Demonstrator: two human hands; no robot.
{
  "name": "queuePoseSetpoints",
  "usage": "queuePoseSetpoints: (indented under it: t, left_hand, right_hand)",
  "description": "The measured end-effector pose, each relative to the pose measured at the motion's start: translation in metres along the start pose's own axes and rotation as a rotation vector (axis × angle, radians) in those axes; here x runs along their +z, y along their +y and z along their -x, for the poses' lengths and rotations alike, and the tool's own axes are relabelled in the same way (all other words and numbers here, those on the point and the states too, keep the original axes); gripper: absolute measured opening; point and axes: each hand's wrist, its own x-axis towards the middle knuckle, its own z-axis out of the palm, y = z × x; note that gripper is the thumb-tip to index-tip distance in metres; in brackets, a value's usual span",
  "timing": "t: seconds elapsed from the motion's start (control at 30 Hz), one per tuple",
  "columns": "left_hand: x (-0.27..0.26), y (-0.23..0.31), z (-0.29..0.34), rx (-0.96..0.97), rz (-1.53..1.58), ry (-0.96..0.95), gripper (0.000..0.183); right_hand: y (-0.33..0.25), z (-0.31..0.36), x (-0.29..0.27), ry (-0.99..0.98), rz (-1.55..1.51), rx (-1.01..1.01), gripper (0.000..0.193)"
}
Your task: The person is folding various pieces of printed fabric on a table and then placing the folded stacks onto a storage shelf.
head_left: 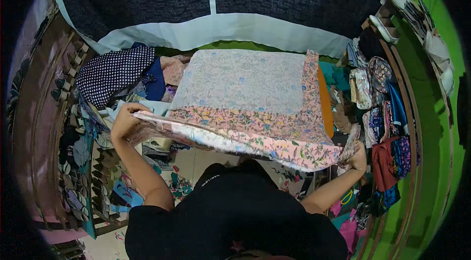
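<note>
A pink floral fabric [255, 117] lies over the table in front of me, its pale reverse side facing up at the back and its brighter printed side showing along the right and near edges. The near edge is lifted and sags between my hands. My left hand [128, 121] is closed on the left corner of that edge. At the right corner, my right hand [355, 157] grips a bunched part of the same cloth. Fingertips of both hands are partly hidden by the fabric.
A dark polka-dot cloth [117, 76] is heaped at the back left. An orange board [325, 103] shows beside the fabric. Folded cloths, including a red one [385, 162], hang or pile at the right. Wooden racks [98, 176] stand left. Scraps [181, 186] litter the floor.
</note>
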Motion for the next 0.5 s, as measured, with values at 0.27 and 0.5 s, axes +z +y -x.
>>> queuePoseSetpoints:
  t: [0.27, 0.5]
  left_hand:
    - [-0.010, 0.003, -0.082, 0.171, 0.105, -0.303, 0.014]
    - [0.025, -0.020, -0.286, 0.210, -0.246, -0.135, 0.018]
  right_hand:
    - [0.029, -0.092, -0.054, -0.061, 0.193, -0.083, 0.068]
    - [-0.053, -0.279, 0.038, -0.192, 0.410, -0.110, 0.039]
